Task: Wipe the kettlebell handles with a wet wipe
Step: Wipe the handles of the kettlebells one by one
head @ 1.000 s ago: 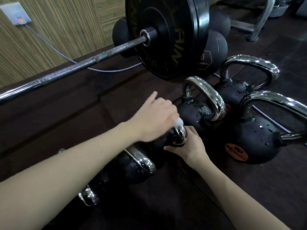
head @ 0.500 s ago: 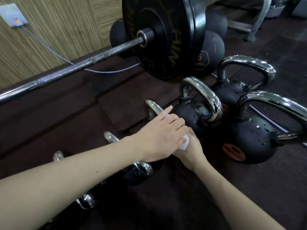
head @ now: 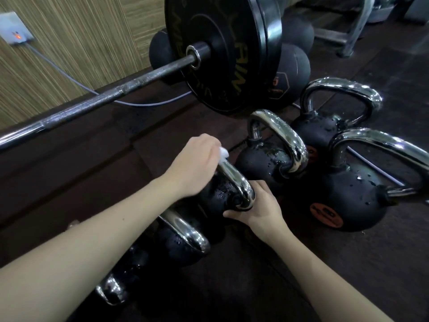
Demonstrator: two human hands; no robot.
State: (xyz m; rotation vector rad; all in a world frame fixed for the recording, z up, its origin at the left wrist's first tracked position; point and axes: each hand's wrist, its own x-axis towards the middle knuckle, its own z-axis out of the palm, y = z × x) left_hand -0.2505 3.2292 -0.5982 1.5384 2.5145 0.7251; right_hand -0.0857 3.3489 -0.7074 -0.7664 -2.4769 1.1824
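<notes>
Several black kettlebells with chrome handles stand in a row on the dark floor. My left hand (head: 197, 163) grips a white wet wipe (head: 60, 154) wrapped over the top of the chrome handle (head: 236, 182) of a small kettlebell (head: 218, 194). My right hand (head: 257, 205) holds that kettlebell's body low on its near right side, fingers curled round it. Water drops cover the black bodies. A nearer kettlebell (head: 183, 231) sits under my left forearm, and another (head: 113, 291) is partly hidden below it.
Three bigger kettlebells (head: 274, 159) (head: 332, 126) (head: 355, 196) stand right of my hands. A barbell (head: 111, 96) with a black plate (head: 222, 52) lies behind, with dark balls (head: 292, 77) beyond it. A cable (head: 58, 70) runs from a wall socket (head: 14, 31).
My left hand has slid the wipe up and away along the handle, from its near end to its top. The right hand has stayed on the kettlebell body.
</notes>
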